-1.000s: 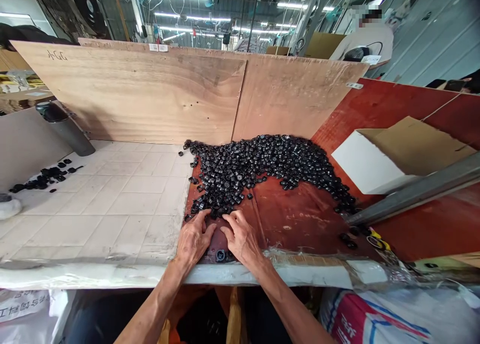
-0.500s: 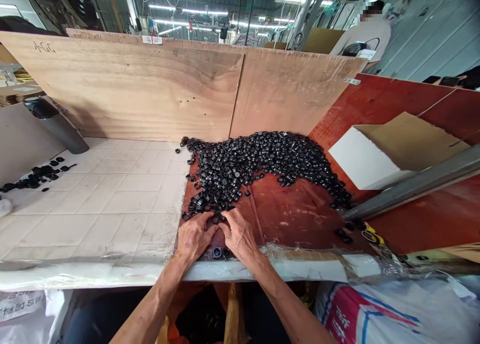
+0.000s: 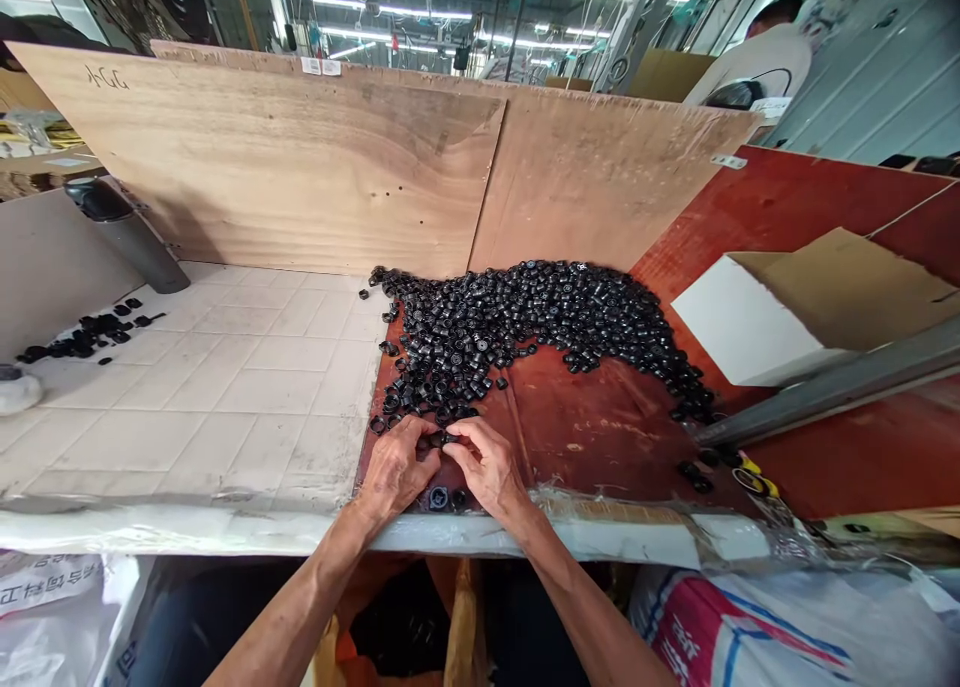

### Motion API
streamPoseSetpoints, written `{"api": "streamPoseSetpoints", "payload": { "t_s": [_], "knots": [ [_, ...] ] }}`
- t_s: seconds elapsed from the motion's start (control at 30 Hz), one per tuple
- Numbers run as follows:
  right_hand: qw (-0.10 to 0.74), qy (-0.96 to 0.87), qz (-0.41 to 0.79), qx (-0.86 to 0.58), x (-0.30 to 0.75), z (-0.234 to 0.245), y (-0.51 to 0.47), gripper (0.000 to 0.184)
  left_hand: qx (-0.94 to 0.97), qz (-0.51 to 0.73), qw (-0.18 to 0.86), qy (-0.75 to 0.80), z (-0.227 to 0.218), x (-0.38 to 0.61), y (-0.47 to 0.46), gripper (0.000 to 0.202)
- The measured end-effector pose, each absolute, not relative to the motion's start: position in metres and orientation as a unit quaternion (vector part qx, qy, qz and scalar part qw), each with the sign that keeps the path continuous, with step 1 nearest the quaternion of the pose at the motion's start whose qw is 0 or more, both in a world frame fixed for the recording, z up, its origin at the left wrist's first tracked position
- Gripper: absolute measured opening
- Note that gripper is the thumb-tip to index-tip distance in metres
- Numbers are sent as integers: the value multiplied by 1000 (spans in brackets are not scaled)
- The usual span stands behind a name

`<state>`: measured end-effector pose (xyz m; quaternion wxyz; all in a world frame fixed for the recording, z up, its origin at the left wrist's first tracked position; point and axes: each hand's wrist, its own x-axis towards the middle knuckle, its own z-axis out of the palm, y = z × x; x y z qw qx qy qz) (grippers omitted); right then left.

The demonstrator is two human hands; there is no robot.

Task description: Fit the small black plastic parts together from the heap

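Observation:
A heap of small round black plastic parts [image 3: 555, 312], cap- or ring-like, spreads over the red board. At its near edge my left hand [image 3: 400, 464] pinches a small black part between thumb and fingers. Close beside it, my right hand [image 3: 489, 467] is also closed in a pinch on a small black part [image 3: 442, 439]. The fingers partly cover these parts, so their exact shape is hidden. Just below the hands, near the table edge, lie a part with a bluish inside [image 3: 438, 498] and another black one [image 3: 458, 500].
Plywood panels [image 3: 315, 167] rise behind the table. On the left are white tiles [image 3: 247, 387], a dark bottle [image 3: 139, 242] and scattered black pieces [image 3: 86, 335]. At right are an open box [image 3: 750, 317], a metal bar [image 3: 840, 387] and yellow-handled scissors [image 3: 754, 477]. A person [image 3: 757, 62] is beyond.
The fingertips have drawn back slightly from the heap, and dark parts now show between them. The whole view has shifted a little.

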<state>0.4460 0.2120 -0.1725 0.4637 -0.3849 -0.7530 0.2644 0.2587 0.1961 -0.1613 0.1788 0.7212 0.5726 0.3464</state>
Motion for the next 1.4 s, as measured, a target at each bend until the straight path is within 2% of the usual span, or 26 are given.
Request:
{"api": "streamPoseSetpoints", "payload": {
  "t_s": [0.17,0.47,0.73,1.03,1.13,1.4],
  "knots": [
    [467,-769,273,-340,447,-163,209,31,695,429,267,512,-156,256,195,26],
    [483,-728,321,-365,445,-162,205,16,638,492,385,451,-169,252,194,26],
    [461,-723,343,-383,446,-167,205,13,672,476,364,435,-158,249,194,22],
    [489,-750,285,-341,446,-159,205,18,635,468,407,460,-161,249,194,21],
    [497,-743,300,-333,446,-161,206,19,617,470,425,466,-162,249,194,20],
    [509,-707,343,-349,445,-162,208,7,635,466,415,456,-160,250,194,21]
  ]
}}
